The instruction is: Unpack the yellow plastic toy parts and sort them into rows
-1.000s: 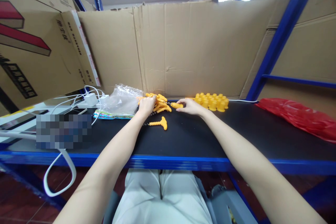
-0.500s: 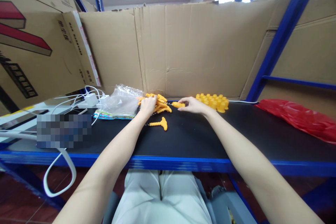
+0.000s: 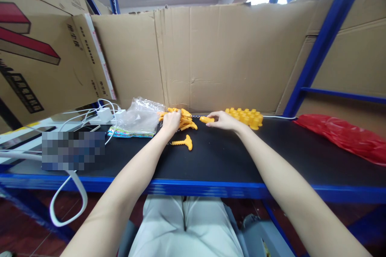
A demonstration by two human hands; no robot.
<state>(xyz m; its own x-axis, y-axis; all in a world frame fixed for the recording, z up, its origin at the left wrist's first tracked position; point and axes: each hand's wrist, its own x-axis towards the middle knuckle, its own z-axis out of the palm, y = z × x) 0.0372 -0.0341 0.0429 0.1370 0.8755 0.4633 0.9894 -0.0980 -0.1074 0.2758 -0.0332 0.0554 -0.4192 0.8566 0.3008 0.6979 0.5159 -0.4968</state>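
My left hand (image 3: pixel 170 121) rests closed on a heap of small orange plastic pieces (image 3: pixel 186 120) at the back of the black shelf top (image 3: pixel 217 156). My right hand (image 3: pixel 222 120) pinches one orange piece (image 3: pixel 206 119) just right of the heap, lifted slightly off the surface. A thin wire spring seems to run from that piece toward the heap. One T-shaped orange piece (image 3: pixel 183 141) lies alone in front of the heap. A cluster of upright orange caps (image 3: pixel 246 116) stands right of my right hand.
A clear plastic bag (image 3: pixel 139 119) lies left of the heap, with white chargers and cables (image 3: pixel 102 115) beyond it. A red plastic bag (image 3: pixel 343 135) lies at the far right. Cardboard sheets (image 3: pixel 211 56) wall the back; a blue rack post (image 3: pixel 322 40) rises on the right.
My right hand has drawn the orange piece a little to the right, away from the heap. My left hand stays on the heap.
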